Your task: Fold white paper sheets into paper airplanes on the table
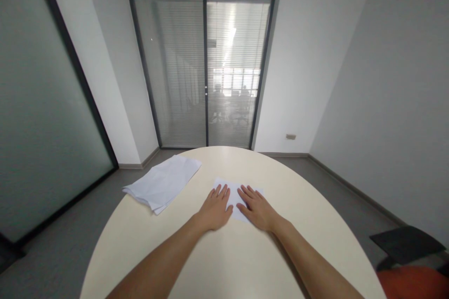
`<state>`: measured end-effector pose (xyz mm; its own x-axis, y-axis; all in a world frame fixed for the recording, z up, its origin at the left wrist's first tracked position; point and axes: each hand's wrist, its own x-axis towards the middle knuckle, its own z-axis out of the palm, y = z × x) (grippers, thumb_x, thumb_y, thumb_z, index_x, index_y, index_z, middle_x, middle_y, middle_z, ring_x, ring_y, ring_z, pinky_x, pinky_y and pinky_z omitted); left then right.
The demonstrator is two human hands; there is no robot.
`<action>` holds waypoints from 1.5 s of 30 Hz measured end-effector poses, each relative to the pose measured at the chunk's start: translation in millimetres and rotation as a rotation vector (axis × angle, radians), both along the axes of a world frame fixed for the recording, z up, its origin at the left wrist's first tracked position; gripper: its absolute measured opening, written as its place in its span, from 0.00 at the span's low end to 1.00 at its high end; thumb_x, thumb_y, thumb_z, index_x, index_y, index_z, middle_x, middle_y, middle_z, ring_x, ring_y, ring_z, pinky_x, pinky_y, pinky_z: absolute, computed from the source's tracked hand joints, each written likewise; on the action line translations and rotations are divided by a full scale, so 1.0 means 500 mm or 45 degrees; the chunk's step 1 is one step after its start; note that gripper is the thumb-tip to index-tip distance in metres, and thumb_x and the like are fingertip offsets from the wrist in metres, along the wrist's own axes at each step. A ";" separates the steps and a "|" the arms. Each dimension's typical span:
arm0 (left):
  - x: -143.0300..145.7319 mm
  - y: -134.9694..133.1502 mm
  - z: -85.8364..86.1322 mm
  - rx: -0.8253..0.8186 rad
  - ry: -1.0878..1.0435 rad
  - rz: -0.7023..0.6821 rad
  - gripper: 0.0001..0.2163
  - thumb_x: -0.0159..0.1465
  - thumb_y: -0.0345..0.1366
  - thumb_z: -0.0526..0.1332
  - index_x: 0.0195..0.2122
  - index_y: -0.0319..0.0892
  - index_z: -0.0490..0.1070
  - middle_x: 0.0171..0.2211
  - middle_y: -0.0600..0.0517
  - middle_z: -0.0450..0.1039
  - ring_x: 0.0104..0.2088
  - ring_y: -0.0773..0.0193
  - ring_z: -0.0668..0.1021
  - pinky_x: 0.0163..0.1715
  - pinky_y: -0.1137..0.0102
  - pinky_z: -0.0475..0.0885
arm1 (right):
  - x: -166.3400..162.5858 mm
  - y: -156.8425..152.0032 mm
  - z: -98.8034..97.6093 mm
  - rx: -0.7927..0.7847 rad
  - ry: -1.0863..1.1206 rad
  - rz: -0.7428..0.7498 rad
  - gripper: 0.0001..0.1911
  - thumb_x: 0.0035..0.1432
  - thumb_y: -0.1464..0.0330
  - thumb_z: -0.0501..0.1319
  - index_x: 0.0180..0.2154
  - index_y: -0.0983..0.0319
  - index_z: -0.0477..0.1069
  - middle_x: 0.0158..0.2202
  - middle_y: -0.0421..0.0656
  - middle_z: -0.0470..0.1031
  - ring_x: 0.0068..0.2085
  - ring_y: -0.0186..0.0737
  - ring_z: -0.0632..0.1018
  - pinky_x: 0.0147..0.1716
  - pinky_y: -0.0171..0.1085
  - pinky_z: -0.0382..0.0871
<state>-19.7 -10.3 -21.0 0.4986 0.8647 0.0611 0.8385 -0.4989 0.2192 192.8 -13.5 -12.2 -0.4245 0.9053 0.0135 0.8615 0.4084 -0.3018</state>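
Observation:
A small white sheet of paper (234,196) lies flat on the cream round table (224,261). My left hand (215,209) rests palm down over the sheet's left side, fingers stretched out and slightly apart. On the right side of the same sheet, my right hand (257,208) also lies flat with its fingers spread. Parts of the paper are hidden under both hands. Between the hands its middle shows, with the thumbs pointing toward each other.
At the table's left edge lies a stack of larger, creased white papers (166,182), partly overhanging the rim. A chair with a black back (407,243) and an orange seat (416,282) stands at the lower right. Behind the table is a glass partition with blinds (182,79).

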 end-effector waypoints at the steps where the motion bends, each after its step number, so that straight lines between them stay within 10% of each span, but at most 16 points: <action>1: -0.001 0.004 -0.001 -0.006 0.002 0.026 0.31 0.71 0.48 0.42 0.70 0.34 0.47 0.71 0.40 0.41 0.71 0.47 0.46 0.68 0.51 0.46 | 0.005 0.002 0.000 -0.003 -0.018 -0.052 0.39 0.67 0.48 0.43 0.70 0.64 0.49 0.72 0.48 0.44 0.72 0.52 0.46 0.68 0.52 0.42; 12: -0.005 -0.002 0.006 0.175 -0.153 0.045 0.30 0.66 0.38 0.50 0.69 0.37 0.50 0.69 0.43 0.54 0.69 0.55 0.57 0.68 0.58 0.49 | 0.020 0.006 0.005 0.022 -0.043 -0.109 0.35 0.68 0.48 0.43 0.69 0.58 0.53 0.72 0.49 0.45 0.72 0.55 0.47 0.67 0.55 0.44; 18: -0.007 0.001 0.007 0.050 -0.104 -0.103 0.29 0.70 0.46 0.47 0.69 0.40 0.51 0.71 0.44 0.48 0.70 0.54 0.52 0.68 0.55 0.48 | -0.006 -0.007 0.023 0.168 0.085 0.219 0.31 0.70 0.53 0.44 0.68 0.58 0.55 0.71 0.44 0.51 0.72 0.46 0.49 0.69 0.49 0.42; 29: 0.001 0.007 0.003 0.009 -0.041 0.099 0.31 0.70 0.51 0.45 0.69 0.39 0.52 0.71 0.42 0.44 0.71 0.46 0.48 0.68 0.51 0.47 | 0.029 0.011 0.014 0.067 -0.038 -0.190 0.33 0.68 0.51 0.46 0.67 0.61 0.57 0.71 0.50 0.50 0.71 0.55 0.50 0.67 0.57 0.44; 36: 0.000 0.000 0.007 0.115 -0.108 0.004 0.27 0.70 0.43 0.48 0.69 0.40 0.53 0.70 0.44 0.49 0.70 0.52 0.51 0.68 0.53 0.47 | 0.012 0.007 0.013 0.137 0.104 0.209 0.30 0.69 0.54 0.46 0.67 0.59 0.57 0.70 0.48 0.55 0.70 0.50 0.54 0.67 0.54 0.47; 45: -0.001 0.001 0.011 0.012 -0.114 0.028 0.29 0.71 0.48 0.47 0.69 0.40 0.54 0.71 0.43 0.46 0.70 0.48 0.50 0.68 0.51 0.47 | 0.015 0.016 -0.013 0.103 0.133 0.089 0.35 0.68 0.50 0.48 0.68 0.63 0.56 0.70 0.51 0.53 0.70 0.54 0.53 0.67 0.54 0.48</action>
<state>-20.2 -9.9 -15.4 0.4719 0.8744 0.1129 0.8264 -0.4833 0.2888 200.1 -5.4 -18.9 -0.4788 0.8679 0.1324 0.7957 0.4927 -0.3523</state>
